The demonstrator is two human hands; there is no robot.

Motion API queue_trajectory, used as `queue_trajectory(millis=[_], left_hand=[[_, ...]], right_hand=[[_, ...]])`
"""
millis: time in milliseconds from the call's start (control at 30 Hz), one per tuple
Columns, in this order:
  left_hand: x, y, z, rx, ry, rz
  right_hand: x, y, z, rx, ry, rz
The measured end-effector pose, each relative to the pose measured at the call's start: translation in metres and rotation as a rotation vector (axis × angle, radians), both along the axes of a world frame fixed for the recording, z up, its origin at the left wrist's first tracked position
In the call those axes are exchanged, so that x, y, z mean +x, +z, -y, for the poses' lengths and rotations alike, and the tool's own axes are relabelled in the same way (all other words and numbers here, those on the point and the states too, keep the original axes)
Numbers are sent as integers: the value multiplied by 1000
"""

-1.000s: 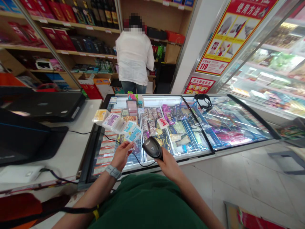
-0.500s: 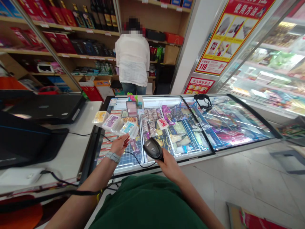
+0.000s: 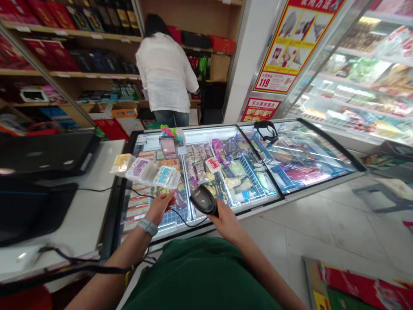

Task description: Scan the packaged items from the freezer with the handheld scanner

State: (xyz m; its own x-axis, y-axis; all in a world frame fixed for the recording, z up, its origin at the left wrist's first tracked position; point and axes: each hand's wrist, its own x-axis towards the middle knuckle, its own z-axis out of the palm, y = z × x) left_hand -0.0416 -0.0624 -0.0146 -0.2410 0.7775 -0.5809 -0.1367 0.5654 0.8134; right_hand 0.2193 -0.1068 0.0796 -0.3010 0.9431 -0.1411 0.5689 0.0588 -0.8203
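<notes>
My right hand (image 3: pixel 223 219) is wrapped round the handle of a black barcode scanner (image 3: pixel 204 200), its head tilted up over the freezer's glass top. From the scanner a thin black cable (image 3: pixel 185 221) runs off to the left. My left hand (image 3: pixel 161 207), below a watch (image 3: pixel 147 226), has its fingers curled together; whether anything is in them is hidden. Just beyond its fingertips lies a clear plastic pack with a blue label (image 3: pixel 166 175). Beside that are a purple-labelled pack (image 3: pixel 140 169) and a yellow-labelled pack (image 3: pixel 121 164). A red-labelled pack (image 3: pixel 213 164) lies apart, farther right.
Under the glass, the chest freezer (image 3: pixel 213 224) holds many bagged foods. A black strap-like object (image 3: pixel 267 131) rests on its right half. Counter equipment (image 3: pixel 38 159) stands to the left. Behind the freezer, a person in a white shirt (image 3: pixel 167 73) faces the shelves.
My view has shifted, so the scene sits farther left. My left fingertips have drawn back slightly from the blue-labelled pack. The person behind has turned and leaned. The scanner stays in my right hand.
</notes>
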Motion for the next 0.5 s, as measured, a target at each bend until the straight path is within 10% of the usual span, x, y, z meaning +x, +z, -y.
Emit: queue_trajectory(millis=[200, 500], left_hand=[[50, -12, -23, -42, -252, 28], [128, -30, -127, -121, -356, -83]], right_hand=[[17, -6, 4, -14, -165, -13], [51, -25, 27, -6, -499, -114]])
